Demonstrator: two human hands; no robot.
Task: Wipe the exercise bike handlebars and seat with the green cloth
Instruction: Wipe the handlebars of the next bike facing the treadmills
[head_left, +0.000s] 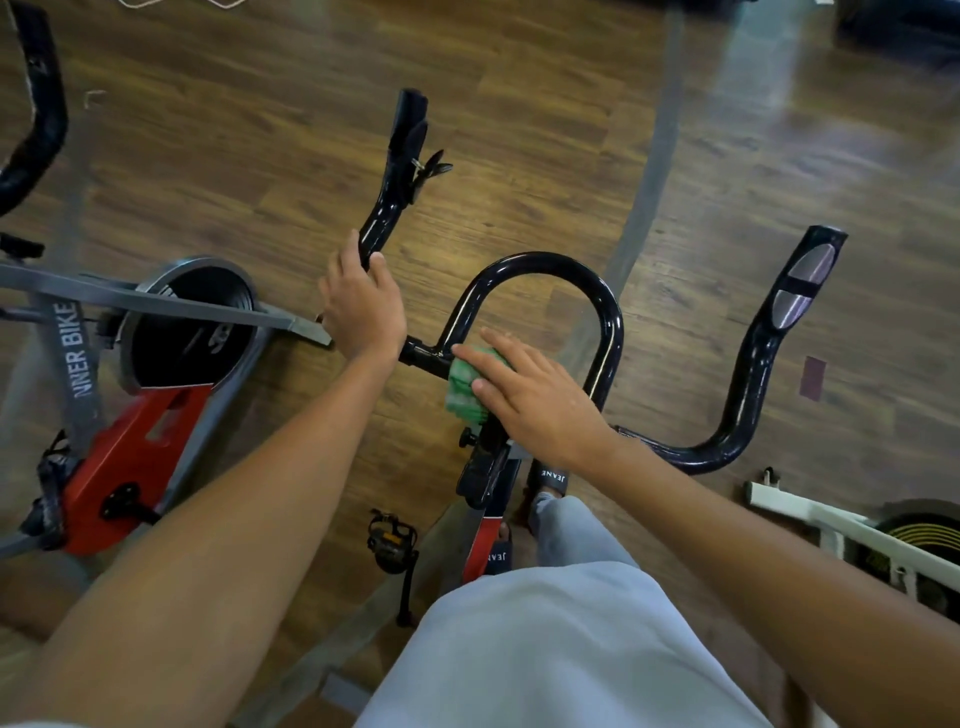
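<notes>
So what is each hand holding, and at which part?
The left hand grips the handlebars at the left horn's bend. The right hand presses the green cloth flat on the centre bar, fingers straight.

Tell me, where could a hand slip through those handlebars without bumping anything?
Inside the centre loop of the handlebars only bare floor shows. Open floor also lies between that loop and the right horn. It is crowded at the loop's base, where the right hand presses the green cloth.
</notes>
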